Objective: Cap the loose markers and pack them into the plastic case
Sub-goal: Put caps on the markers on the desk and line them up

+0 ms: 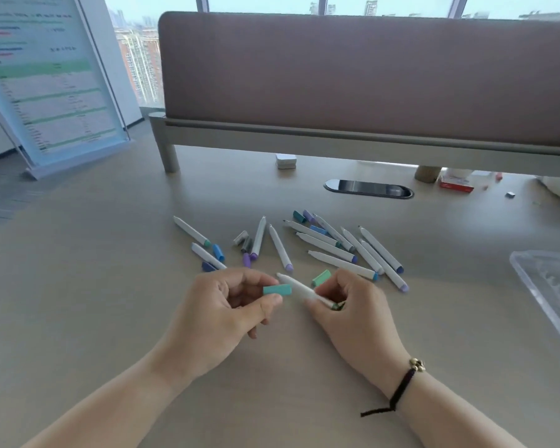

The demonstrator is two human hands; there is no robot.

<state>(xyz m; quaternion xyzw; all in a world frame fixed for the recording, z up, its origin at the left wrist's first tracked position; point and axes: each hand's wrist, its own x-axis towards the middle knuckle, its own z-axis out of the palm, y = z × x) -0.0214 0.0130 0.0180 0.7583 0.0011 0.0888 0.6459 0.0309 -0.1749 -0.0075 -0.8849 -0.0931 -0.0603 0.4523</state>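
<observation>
My left hand [220,312] pinches a teal cap [276,290] between thumb and fingers. My right hand [346,305] grips a white uncapped marker [299,287] near its green rear end, its tip pointing up-left toward the cap. Cap and tip are a short gap apart. Beyond my hands, several white uncapped markers [333,250] lie scattered on the table [110,270], with loose caps among them, such as a green cap [321,278] and a blue cap [219,252]. The clear plastic case [550,286] lies at the right edge, partly cut off.
A padded desk divider [362,82] on metal legs spans the back. A black cable port [368,188], a small white box [285,161] and a red-white box [456,185] lie below it. A standing sign board [46,79] is at the far left.
</observation>
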